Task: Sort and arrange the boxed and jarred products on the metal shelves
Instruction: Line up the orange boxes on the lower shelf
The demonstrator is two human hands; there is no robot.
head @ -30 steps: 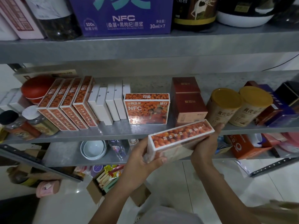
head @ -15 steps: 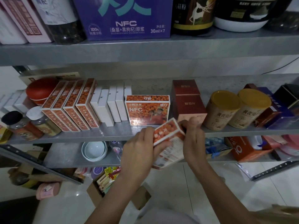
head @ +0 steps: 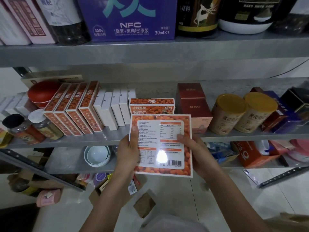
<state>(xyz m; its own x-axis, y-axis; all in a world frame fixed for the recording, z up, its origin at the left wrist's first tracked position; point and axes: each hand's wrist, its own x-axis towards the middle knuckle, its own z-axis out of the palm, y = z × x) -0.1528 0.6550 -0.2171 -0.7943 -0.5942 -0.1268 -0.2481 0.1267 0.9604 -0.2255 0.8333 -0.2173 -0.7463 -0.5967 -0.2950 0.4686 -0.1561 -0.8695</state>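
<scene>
One orange berry-print box [head: 167, 128], back label toward camera, held before the middle metal shelf [head: 107, 137]. Left hand [head: 126, 153] and right hand [head: 195, 153] grip its side edges, thumbs on label; other fingers probably behind.

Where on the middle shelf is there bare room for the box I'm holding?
Bare shelf lies behind the front-facing orange box, between the white boxes and red boxes; the held box might fit there. More bare metal behind the yellow-lid cans. Packed: the left end with jars and upright orange boxes, and the right end.
</scene>
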